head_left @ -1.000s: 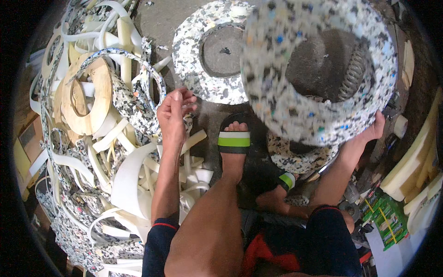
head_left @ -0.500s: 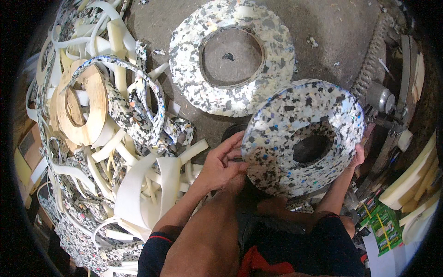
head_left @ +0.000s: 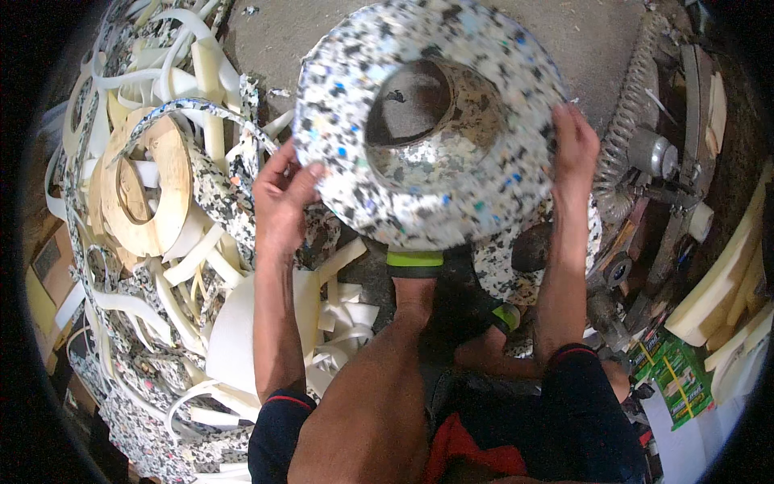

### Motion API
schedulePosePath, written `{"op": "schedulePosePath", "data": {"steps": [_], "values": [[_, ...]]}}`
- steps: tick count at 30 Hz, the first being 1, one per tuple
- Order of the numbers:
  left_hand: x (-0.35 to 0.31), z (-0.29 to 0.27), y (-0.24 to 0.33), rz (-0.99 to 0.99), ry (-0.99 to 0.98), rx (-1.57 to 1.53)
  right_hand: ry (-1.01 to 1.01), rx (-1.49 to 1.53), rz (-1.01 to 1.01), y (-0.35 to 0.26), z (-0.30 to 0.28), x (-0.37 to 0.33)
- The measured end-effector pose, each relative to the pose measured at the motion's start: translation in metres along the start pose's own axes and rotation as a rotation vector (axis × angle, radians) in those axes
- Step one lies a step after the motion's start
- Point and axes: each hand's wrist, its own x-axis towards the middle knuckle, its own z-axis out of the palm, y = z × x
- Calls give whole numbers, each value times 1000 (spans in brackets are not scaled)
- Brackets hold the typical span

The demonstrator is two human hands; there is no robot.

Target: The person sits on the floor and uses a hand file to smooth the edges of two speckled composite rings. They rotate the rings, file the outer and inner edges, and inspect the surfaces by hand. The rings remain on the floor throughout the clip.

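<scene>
Both of my hands hold a large speckled foam ring [head_left: 532, 121], white with black, grey and blue flecks, above the floor. My left hand [head_left: 286, 189] is closed on its left edge, thumb toward the front. My right hand [head_left: 574, 145] grips the right edge, its fingertips partly hidden. Through the hole show grey floor and part of another speckled foam ring [head_left: 423, 165] lying below; the held ring covers most of it. A further speckled foam piece [head_left: 496, 266] with a dark round hole sits lower down, partly behind my right forearm.
A heap of white and speckled foam offcuts [head_left: 266, 323] fills the left side, with a pale yellow foam ring [head_left: 165, 202] on it. A coiled hose [head_left: 633, 105] and metal machine parts [head_left: 661, 157] stand at right, near yellow foam strips [head_left: 709, 282] and green packets [head_left: 673, 383].
My hands have raised the held ring away from my legs, up and to the left over the ring on the floor. The foam piece near my right forearm has come into view.
</scene>
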Motion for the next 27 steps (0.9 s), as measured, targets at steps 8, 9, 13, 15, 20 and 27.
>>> {"op": "schedulePosePath", "data": {"steps": [8, 9, 13, 15, 20, 27], "values": [[36, -9, 1, -1, 190, 58, 16, -120, -53, -9, 62, 45], [39, -8, 0, 5, 215, 70, 7, -139, -110, -9, 64, 49], [49, -7, -2, 31, 181, 99, -23, -317, -107, -6, 69, 53], [52, -7, -3, 20, 214, 111, -32, -349, -121, -4, 68, 51], [55, -9, -7, 49, 159, 66, -35, -324, -139, 2, 63, 43], [64, -15, -13, 55, 78, 32, -36, -326, -142, 12, 63, 39]]}}
